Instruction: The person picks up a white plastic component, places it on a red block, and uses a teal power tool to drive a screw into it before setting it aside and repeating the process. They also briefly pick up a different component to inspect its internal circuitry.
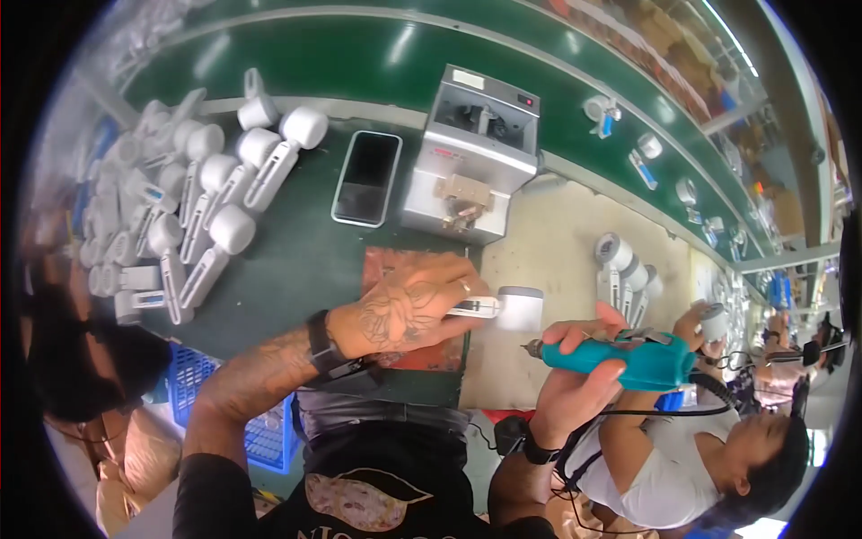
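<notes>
My left hand (413,305) is wrapped round the handle of a white handheld device (521,310) with a drum-shaped head and a grey rim. It lies over a reddish-brown mat (384,260), the head sticking out to the right. In my right hand (584,388) is a teal electric screwdriver (624,361), held level with its bit pointing left. The bit is just below and to the right of the device's head, apart from it. My left fingers hide most of the device's handle.
A grey screw feeder (471,162) stands behind my hands, with a phone (367,178) to its left. Many white devices (211,193) are heaped at the left; several more (620,269) lie at the right. Beyond runs a green conveyor belt (359,58). A co-worker (664,458) sits at the right.
</notes>
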Demonstrator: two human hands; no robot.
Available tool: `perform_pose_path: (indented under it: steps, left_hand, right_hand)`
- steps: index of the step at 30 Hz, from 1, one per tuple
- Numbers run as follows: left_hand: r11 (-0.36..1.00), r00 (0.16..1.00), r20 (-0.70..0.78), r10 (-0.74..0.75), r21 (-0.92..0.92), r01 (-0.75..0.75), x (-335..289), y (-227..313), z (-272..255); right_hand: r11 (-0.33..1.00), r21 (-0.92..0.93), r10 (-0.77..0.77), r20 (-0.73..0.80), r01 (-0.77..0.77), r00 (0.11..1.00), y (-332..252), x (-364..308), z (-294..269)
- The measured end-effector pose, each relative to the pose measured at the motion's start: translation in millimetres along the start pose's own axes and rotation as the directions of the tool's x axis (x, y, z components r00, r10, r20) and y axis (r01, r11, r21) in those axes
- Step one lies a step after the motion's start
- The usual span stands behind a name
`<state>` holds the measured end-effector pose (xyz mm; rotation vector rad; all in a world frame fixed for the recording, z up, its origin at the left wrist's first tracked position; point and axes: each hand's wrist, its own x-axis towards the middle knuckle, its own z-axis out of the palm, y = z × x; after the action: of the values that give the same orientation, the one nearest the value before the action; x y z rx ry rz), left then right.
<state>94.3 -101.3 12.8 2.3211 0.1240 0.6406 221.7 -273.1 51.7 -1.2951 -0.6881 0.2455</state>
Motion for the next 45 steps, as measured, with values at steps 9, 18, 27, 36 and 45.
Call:
perform_pose_path:
  steps: [9, 18, 27, 36, 45]
  left_hand:
    - [1.0, 0.999, 0.042, -0.008, -0.021, 0.009, -7.0, -13.8, -16.8]
    - [0.999, 1.0, 0.025, 0.009, 0.051, -0.01, -21.5, -27.2, -19.8]
    - [0.999, 1.0, 0.002, -0.027, 0.035, 0.027, -21.1, -30.0, -18.0]
    - [0.996, 0.997, -0.003, -0.075, 0.046, 0.075, -18.4, -29.6, -20.9]
    - [1.0, 1.0, 0.0, -0.021, 0.021, 0.021, -17.3, -29.4, -20.5]
  right_hand:
    - [0.941, 0.334, -0.118, 0.171, 0.055, 0.978, -18.8, 31.3, 30.6]
    - [0.99, 0.074, -0.134, 0.225, 0.12, 0.965, 8.3, 84.2, 118.6]
    - [0.981, 0.152, -0.161, 0.317, 0.117, 0.935, 44.3, 87.9, 125.1]
    - [0.996, 0.072, -0.072, 0.237, 0.057, 0.969, 13.0, 57.0, 94.2]
    - [0.998, 0.058, -0.009, 0.254, -0.006, 0.967, 24.6, 47.7, 83.5]
